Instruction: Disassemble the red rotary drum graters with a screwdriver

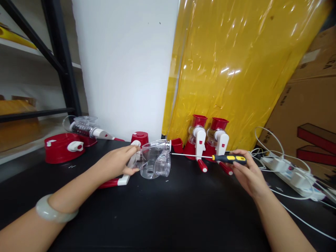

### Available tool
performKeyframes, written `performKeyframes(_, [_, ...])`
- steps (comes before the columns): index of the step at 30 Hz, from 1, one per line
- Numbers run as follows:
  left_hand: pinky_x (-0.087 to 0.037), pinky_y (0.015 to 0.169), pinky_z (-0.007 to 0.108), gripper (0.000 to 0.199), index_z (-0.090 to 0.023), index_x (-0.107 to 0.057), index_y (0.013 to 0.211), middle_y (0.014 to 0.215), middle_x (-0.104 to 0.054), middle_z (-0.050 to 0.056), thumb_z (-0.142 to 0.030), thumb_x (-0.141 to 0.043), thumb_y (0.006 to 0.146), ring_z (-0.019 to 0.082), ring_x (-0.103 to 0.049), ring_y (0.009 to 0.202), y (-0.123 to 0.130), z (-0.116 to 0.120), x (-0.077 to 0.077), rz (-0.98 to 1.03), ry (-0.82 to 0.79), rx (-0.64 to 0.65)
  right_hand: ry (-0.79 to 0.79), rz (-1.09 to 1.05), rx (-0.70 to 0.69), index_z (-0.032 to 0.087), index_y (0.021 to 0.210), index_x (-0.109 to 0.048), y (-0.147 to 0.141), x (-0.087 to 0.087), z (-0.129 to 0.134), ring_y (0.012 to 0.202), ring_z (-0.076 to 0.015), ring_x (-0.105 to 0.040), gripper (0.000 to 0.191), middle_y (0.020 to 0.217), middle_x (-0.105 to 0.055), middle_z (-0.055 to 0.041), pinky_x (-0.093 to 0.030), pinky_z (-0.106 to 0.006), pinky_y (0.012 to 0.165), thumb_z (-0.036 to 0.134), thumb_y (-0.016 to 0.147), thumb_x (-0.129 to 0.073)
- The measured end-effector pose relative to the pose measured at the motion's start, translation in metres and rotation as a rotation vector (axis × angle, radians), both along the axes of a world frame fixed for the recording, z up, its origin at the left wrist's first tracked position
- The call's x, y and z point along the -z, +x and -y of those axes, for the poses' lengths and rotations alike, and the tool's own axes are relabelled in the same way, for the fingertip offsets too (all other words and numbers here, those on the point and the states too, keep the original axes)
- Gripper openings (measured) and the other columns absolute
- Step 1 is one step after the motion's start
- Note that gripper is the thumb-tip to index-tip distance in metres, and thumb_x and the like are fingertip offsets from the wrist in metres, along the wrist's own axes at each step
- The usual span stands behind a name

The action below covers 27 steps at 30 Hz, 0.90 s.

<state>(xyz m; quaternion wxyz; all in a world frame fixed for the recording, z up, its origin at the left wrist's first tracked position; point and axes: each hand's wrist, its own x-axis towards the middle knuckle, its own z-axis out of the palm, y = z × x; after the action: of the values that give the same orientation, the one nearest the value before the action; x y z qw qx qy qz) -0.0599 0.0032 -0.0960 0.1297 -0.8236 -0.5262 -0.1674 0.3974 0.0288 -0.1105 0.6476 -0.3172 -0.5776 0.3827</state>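
Note:
My left hand (123, 161) grips the left side of a clear plastic grater body (151, 164) just above the black table. A white crank with a red handle (109, 183) reaches out below that hand. In my right hand (245, 171), the fingers close round the black-and-yellow handle of a screwdriver (228, 159). Its thin shaft points left, and the tip is at or beside the grater's drum end (168, 145); whether they touch I cannot tell. Behind the grater body stands a red base (140, 137), with a small red hopper (177, 145) to its right.
Two rotary graters (197, 140) with red hoppers stand at the back right. A red base (63, 148) and another clear grater body (85, 126) are at the left. White cables and a power strip (294, 178) lie at the right, near a large cardboard box (301, 105).

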Motion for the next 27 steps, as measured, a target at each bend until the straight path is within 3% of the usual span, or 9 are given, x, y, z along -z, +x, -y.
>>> performKeyframes(3, [-0.051, 0.085, 0.041, 0.049, -0.018, -0.054, 0.115, 0.119, -0.065, 0.014, -0.041, -0.069, 0.075, 0.032, -0.065, 0.104, 0.000, 0.000, 0.000, -0.006, -0.003, -0.003, 0.003, -0.032, -0.083, 0.028, 0.100, -0.061, -0.001, -0.002, 0.001, 0.083, -0.0201, -0.062, 0.038, 0.098, -0.062, -0.0026, -0.052, -0.032, 0.067, 0.052, 0.073, -0.074])
performKeyframes(5, [-0.051, 0.086, 0.041, 0.051, -0.018, -0.055, 0.117, 0.121, -0.065, 0.015, -0.041, -0.069, 0.074, 0.033, -0.065, 0.106, -0.001, 0.000, 0.001, -0.003, -0.006, -0.003, -0.039, 0.024, -0.040, 0.025, 0.096, -0.061, 0.001, 0.000, -0.003, 0.063, -0.0190, -0.059, 0.045, 0.079, -0.063, -0.0036, -0.047, -0.031, 0.054, 0.068, 0.084, -0.054])
performKeyframes(8, [-0.051, 0.086, 0.041, 0.053, -0.018, -0.055, 0.119, 0.122, -0.065, 0.015, -0.041, -0.069, 0.074, 0.033, -0.065, 0.107, -0.002, -0.001, 0.001, 0.002, -0.002, 0.002, -0.068, 0.188, 0.097, 0.023, 0.088, -0.061, 0.003, 0.006, -0.010, 0.048, -0.0154, -0.046, 0.047, 0.054, -0.051, 0.0007, -0.039, -0.028, 0.047, 0.067, 0.090, -0.045])
performKeyframes(11, [-0.050, 0.087, 0.041, 0.052, -0.017, -0.055, 0.119, 0.122, -0.064, 0.015, -0.042, -0.068, 0.075, 0.032, -0.065, 0.108, -0.002, 0.000, 0.002, -0.005, 0.006, 0.012, -0.029, 0.143, 0.125, 0.025, 0.093, -0.060, 0.002, 0.006, -0.009, 0.057, -0.0149, -0.050, 0.027, 0.068, -0.055, 0.0011, -0.042, -0.027, 0.051, 0.052, 0.086, -0.064])
performKeyframes(15, [-0.051, 0.085, 0.040, 0.050, -0.018, -0.057, 0.115, 0.120, -0.065, 0.014, -0.044, -0.069, 0.073, 0.032, -0.065, 0.105, -0.001, 0.001, 0.001, 0.011, 0.003, 0.006, 0.047, -0.036, -0.014, 0.030, 0.098, -0.060, -0.001, -0.003, 0.001, 0.080, -0.0183, -0.059, 0.032, 0.096, -0.058, -0.0010, -0.050, -0.030, 0.063, 0.040, 0.072, -0.076])
performKeyframes(18, [-0.052, 0.084, 0.040, 0.048, -0.019, -0.058, 0.113, 0.118, -0.066, 0.013, -0.043, -0.069, 0.073, 0.031, -0.066, 0.104, -0.001, 0.001, 0.002, 0.016, 0.011, 0.011, 0.040, 0.000, -0.080, 0.027, 0.097, -0.062, 0.000, -0.004, 0.001, 0.073, -0.0204, -0.060, 0.035, 0.091, -0.061, -0.0038, -0.049, -0.033, 0.059, 0.059, 0.081, -0.060])
performKeyframes(21, [-0.051, 0.085, 0.040, 0.048, -0.018, -0.057, 0.114, 0.119, -0.065, 0.014, -0.042, -0.069, 0.074, 0.032, -0.066, 0.104, -0.001, 0.001, 0.002, -0.004, 0.018, 0.006, -0.019, 0.146, 0.033, 0.024, 0.089, -0.063, 0.004, 0.003, -0.005, 0.054, -0.0170, -0.051, 0.050, 0.063, -0.055, -0.0016, -0.043, -0.031, 0.051, 0.068, 0.090, -0.041])
performKeyframes(25, [-0.051, 0.084, 0.039, 0.048, -0.019, -0.057, 0.114, 0.117, -0.066, 0.013, -0.043, -0.069, 0.074, 0.031, -0.066, 0.102, -0.001, 0.001, 0.001, 0.011, 0.008, 0.006, -0.013, 0.108, 0.126, 0.027, 0.092, -0.062, 0.005, 0.006, -0.008, 0.065, -0.0148, -0.053, 0.024, 0.077, -0.058, 0.0000, -0.046, -0.027, 0.058, 0.048, 0.082, -0.069])
performKeyframes(27, [-0.051, 0.083, 0.039, 0.048, -0.020, -0.057, 0.114, 0.118, -0.066, 0.013, -0.043, -0.069, 0.073, 0.031, -0.066, 0.103, 0.000, 0.001, 0.000, 0.024, 0.003, 0.002, 0.031, 0.007, 0.057, 0.029, 0.096, -0.062, 0.003, 0.002, -0.004, 0.080, -0.0161, -0.058, 0.030, 0.093, -0.059, -0.0002, -0.050, -0.027, 0.067, 0.040, 0.073, -0.078])
